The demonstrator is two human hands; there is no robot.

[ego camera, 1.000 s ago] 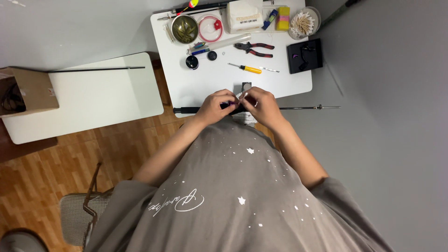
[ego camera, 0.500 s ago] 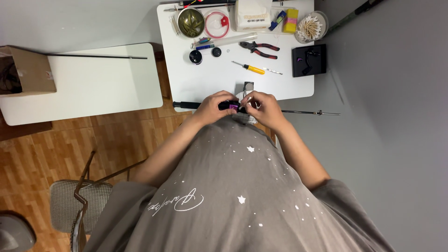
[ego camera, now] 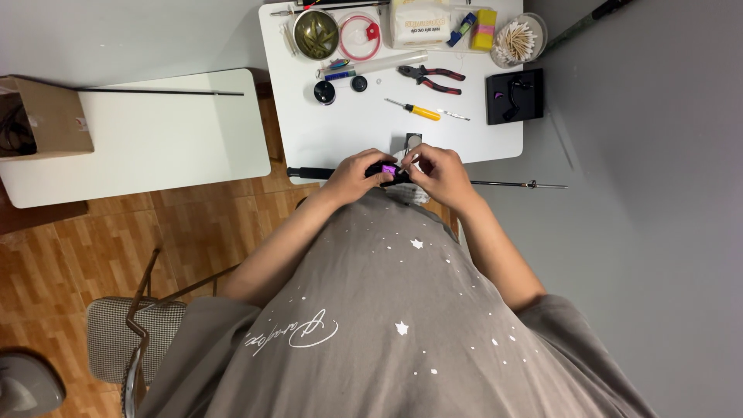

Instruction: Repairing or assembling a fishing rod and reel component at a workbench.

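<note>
My left hand (ego camera: pixel 354 175) and my right hand (ego camera: pixel 437 172) meet at the near edge of the white table (ego camera: pixel 340 135). Both grip a small black and purple fishing reel (ego camera: pixel 388 169) between them. The reel sits on a thin black rod (ego camera: pixel 511 184) that runs left and right along the table's edge. My fingers cover most of the reel. A small grey square part (ego camera: pixel 414 142) lies on the table just beyond my hands.
On the table lie a yellow-handled screwdriver (ego camera: pixel 418 111), red-handled pliers (ego camera: pixel 432 76), a black tray (ego camera: pixel 514 96), a metal bowl (ego camera: pixel 316 34), a red ring (ego camera: pixel 359 36) and a cup of cotton swabs (ego camera: pixel 519 37). A second white table (ego camera: pixel 139 147) with a cardboard box (ego camera: pixel 42 116) stands left; a chair (ego camera: pixel 128 340) sits lower left.
The view has shifted slightly, so the tables sit a little further right and lower in the picture. My hands stay together on the reel at the table's edge.
</note>
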